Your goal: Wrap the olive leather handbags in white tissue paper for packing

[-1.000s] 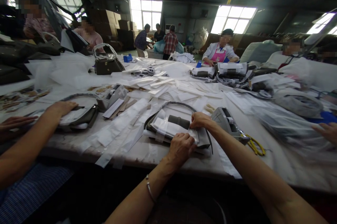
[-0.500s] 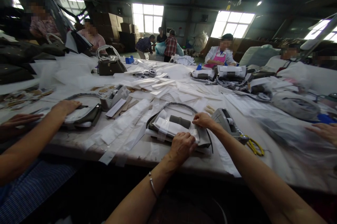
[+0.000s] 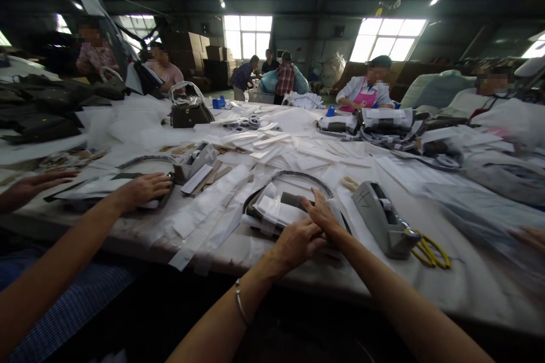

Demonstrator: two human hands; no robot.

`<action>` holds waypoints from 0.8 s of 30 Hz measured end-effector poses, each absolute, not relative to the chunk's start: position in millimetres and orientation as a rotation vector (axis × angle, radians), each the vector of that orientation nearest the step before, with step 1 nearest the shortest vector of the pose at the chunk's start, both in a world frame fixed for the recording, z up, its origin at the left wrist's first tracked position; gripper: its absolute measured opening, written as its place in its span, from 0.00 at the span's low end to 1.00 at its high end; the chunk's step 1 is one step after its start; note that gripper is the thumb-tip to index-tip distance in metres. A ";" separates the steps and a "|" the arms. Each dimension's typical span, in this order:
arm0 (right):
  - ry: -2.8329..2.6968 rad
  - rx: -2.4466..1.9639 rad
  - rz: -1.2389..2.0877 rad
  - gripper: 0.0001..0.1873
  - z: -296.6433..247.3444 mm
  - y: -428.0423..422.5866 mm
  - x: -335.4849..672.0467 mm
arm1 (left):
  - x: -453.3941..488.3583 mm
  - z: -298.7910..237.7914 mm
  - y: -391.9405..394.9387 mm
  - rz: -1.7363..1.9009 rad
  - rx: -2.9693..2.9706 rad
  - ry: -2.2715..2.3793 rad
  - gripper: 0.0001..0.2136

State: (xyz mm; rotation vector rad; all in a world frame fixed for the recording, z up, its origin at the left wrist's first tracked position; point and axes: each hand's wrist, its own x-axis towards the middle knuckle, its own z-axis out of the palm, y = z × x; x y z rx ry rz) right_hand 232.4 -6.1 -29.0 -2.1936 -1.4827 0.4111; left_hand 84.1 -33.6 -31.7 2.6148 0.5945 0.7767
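A dark olive handbag [image 3: 292, 200] lies flat at the table's front edge, white paper over its front and a wrapped handle looping away from me. My right hand [image 3: 321, 214] rests on the bag's right part, fingers stretched and spread. Just below it, my left hand [image 3: 298, 242] has its fingers bent over the bag's lower right edge, gripping it; the fingertips are partly hidden. A bracelet circles my left wrist. A grey tape dispenser [image 3: 381, 221] stands to the right of the bag, with yellow-handled scissors [image 3: 434, 252] beside it.
At left, a co-worker's hands [image 3: 142, 190] work over another papered bag. A second tape dispenser [image 3: 196, 163] and cardboard strips stand between us. White paper strips [image 3: 281, 144] cover the table's middle. At right, another person's hand [image 3: 528, 236] is near clear plastic sheeting [image 3: 464, 209].
My right hand has gone from pinching at the bag's right side to lying spread on it. My left hand stays close by at the lower edge. The view has turned slightly left.
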 end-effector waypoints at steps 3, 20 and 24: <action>-1.544 -2.227 0.452 0.35 -40.0 -4.3 233.0 | 64.8 -18.0 -10.3 0.779 2.671 0.763 0.06; -1.979 -2.098 0.763 0.39 -22.3 -68.9 233.2 | 19.6 11.7 -15.0 0.309 2.856 1.076 0.15; -1.862 -1.992 0.663 0.42 -22.5 -69.4 227.0 | 22.6 -1.8 -13.9 0.251 2.742 1.028 0.18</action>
